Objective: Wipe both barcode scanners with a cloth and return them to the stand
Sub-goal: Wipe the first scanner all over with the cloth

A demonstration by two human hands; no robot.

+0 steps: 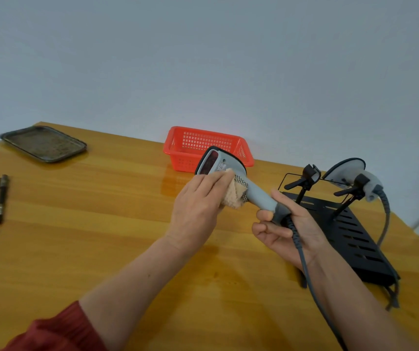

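My right hand (pixel 288 225) grips the lower handle of a grey barcode scanner (pixel 231 173), held tilted above the table with its dark window facing left. My left hand (pixel 199 201) presses a beige cloth (pixel 233 195) against the scanner's neck. The scanner's grey cable (pixel 312 279) runs down past my right wrist. A second grey scanner (pixel 350 173) sits in the right holder of the black stand (pixel 355 234). The stand's left holder (pixel 307 177) holds nothing.
A red plastic basket (pixel 243 148) stands behind the held scanner by the wall. A dark metal tray (pixel 43 144) lies at the far left corner. A black pen-like tool (pixel 1 198) lies at the left, and the table edge runs along the right.
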